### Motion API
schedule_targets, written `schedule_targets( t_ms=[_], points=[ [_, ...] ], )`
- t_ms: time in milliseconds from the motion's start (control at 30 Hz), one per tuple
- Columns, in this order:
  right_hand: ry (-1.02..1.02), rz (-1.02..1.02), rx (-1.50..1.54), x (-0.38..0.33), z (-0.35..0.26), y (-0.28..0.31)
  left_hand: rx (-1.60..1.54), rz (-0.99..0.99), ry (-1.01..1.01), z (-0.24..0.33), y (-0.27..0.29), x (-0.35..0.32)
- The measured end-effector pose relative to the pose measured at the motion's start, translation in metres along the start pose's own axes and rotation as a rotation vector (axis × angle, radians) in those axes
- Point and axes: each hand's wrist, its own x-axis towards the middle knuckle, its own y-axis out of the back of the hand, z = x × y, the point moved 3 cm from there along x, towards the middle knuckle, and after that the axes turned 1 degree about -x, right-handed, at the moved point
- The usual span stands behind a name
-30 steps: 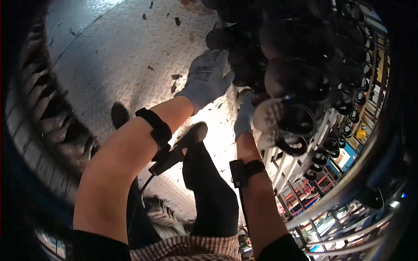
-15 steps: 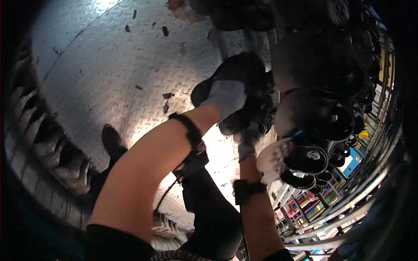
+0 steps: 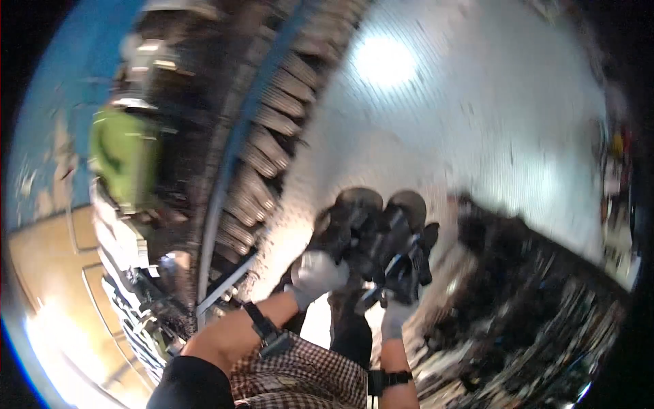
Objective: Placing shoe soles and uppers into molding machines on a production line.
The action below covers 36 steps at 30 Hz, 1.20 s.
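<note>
Both my hands wear grey-white gloves and are out in front of me at waist height. Between them is a cluster of several black shoes (image 3: 381, 235), with rounded ends pointing away from me. My left hand (image 3: 318, 274) is closed at the near left side of the cluster. My right hand (image 3: 398, 315) is closed on its near right side, beneath the shoes. Motion blur softens the shoes' outlines, and most of my fingertips are hidden.
To the left runs a line of ribbed metal foot-shaped forms (image 3: 262, 157) beside a blue rail (image 3: 238, 129). Beyond it are a green machine part (image 3: 126, 153) and a blue wall (image 3: 51, 150). Smeared dark racks (image 3: 524, 300) fill the lower right. The metal floor (image 3: 449, 116) stretches ahead.
My view has swung from the shoe rack toward the line of metal forms. My hands, which were at the shoes beside the rack, now carry a cluster of black shoes.
</note>
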Motion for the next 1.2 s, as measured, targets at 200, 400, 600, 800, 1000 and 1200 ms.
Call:
schedule_targets(
  t_ms=[200, 400, 600, 800, 1000, 1200],
  points=[
    [0.037, -0.361, 0.418, 0.019, -0.200, -0.122, -0.753, 0.528, -0.325, 0.025, 0.246, -0.047],
    [0.250, -0.667, 0.353, 0.058, -0.362, -0.279, -0.977, 0.798, -0.214, 0.024, 0.325, -0.039],
    [0.402, -0.841, 0.143, 0.043, -0.532, -0.468, -0.872, 0.857, 0.252, 0.026, 0.424, 0.070],
    [1.159, -0.644, -0.593, 0.106, -0.639, -0.640, -0.662, 0.932, 0.423, 0.037, 0.526, 0.224],
    [1.080, -1.062, -0.275, 0.035, -0.617, -0.644, -1.131, 0.816, 0.501, 0.000, 0.527, 0.208],
    [0.504, -1.814, -0.398, -0.052, -0.532, -0.583, -1.294, 1.211, -0.084, 0.047, 0.505, 0.102]
  ],
)
